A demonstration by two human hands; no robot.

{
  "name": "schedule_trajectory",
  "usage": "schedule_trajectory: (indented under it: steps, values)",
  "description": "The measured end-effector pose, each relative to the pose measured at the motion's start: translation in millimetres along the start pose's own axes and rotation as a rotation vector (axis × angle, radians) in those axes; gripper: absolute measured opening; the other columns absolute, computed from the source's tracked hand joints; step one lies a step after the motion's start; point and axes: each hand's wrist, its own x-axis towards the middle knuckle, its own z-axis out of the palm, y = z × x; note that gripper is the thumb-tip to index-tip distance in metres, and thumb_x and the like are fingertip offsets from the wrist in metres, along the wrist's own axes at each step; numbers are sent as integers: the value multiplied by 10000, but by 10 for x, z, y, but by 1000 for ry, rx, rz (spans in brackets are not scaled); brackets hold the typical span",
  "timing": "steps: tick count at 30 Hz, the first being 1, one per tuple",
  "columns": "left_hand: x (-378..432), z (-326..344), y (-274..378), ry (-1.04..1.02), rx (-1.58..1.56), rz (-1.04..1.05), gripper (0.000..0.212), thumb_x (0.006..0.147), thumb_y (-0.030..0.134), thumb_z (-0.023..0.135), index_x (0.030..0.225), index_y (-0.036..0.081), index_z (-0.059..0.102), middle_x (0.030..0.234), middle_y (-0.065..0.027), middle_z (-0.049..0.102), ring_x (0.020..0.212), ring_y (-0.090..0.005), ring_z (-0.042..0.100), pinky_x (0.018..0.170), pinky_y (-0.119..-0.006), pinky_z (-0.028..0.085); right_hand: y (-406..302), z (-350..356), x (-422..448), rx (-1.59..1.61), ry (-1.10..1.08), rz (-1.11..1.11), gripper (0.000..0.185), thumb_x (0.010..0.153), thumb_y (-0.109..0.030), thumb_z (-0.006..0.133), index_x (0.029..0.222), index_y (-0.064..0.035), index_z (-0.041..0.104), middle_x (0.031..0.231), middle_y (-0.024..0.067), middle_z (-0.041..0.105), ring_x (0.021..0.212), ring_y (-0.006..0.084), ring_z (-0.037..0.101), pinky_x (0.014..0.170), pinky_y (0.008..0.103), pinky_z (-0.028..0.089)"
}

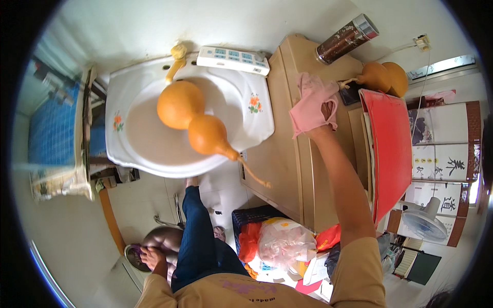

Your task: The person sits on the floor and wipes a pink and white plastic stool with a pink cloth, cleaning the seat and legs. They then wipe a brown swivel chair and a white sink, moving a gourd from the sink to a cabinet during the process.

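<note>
My right hand [325, 113] is pressed on a tan cabinet-like surface [281, 161], with a pink cloth [308, 104] gripped in it and covering most of the fingers. At the lower left, my left hand [153, 258] touches or hovers over a round object with a pale rim [134, 265]; whether it grips it I cannot tell. An orange bottle gourd [181, 104] lies across the white washbasin [119, 150], its dried stem reaching over the basin's right edge. Another gourd [375, 77] lies at the upper right, beyond the pink cloth.
A power strip [233, 59] lies on the basin's back ledge beside a yellowish tap [176, 65]. Around my right arm are a worn dark cylinder [342, 40] and a red folder or board [393, 154]. Plastic bags [285, 240] fill a crate below. A fan [425, 221] stands at right.
</note>
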Motion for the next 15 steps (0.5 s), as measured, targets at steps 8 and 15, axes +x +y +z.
schedule_trajectory:
  steps: [8,15]
  values:
    - [220,-791,-66,-97,-406,-162,450,989,349,465,1399,170,519,1456,-198,465,1293,-383,485,1072,-495,396,120,556,910,151,-78,93,284,709,-182,659,925,-77,506,834,121,520,833,319,544,799,383,428]
    - [569,-1190,123,-78,-415,-66,392,990,318,472,1338,153,549,1375,-191,505,1227,-374,518,1025,-491,418,76,555,1040,273,-22,81,288,695,-127,662,919,-67,492,875,123,496,837,317,506,809,368,430]
